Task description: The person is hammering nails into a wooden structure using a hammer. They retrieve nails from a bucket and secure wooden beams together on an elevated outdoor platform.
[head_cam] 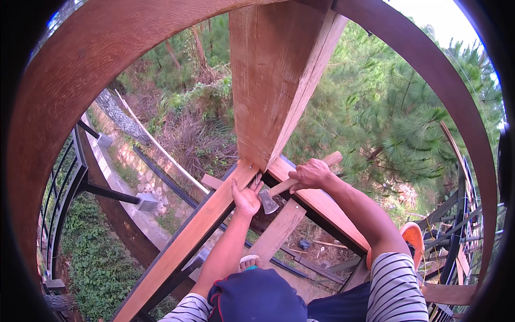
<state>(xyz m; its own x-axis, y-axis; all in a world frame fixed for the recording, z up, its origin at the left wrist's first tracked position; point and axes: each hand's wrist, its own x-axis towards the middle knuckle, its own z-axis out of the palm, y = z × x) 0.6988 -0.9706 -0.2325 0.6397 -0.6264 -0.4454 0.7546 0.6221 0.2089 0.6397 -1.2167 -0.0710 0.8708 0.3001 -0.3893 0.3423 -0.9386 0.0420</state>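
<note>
My right hand (312,175) grips the wooden handle of a hatchet (268,202), whose steel head hangs close to my left fingers with its blade edge downward. Palm up, my left hand (246,200) holds a thin nail (257,179) between its fingertips. That nail is at the corner where a left wooden board (193,233) and a right wooden board (330,213) come together. Another nail or screw head (251,166) shows in the left board near the corner. Above the joint rises a broad wooden post (273,80), its foot meeting both boards.
A short plank (281,225) spans under the corner, with a foot (250,261) on it. Dark metal framing (322,225) runs below the boards. An orange object (412,239) lies by my right arm. Ground and plants (96,261) show far below; curved beams (60,100) arch overhead.
</note>
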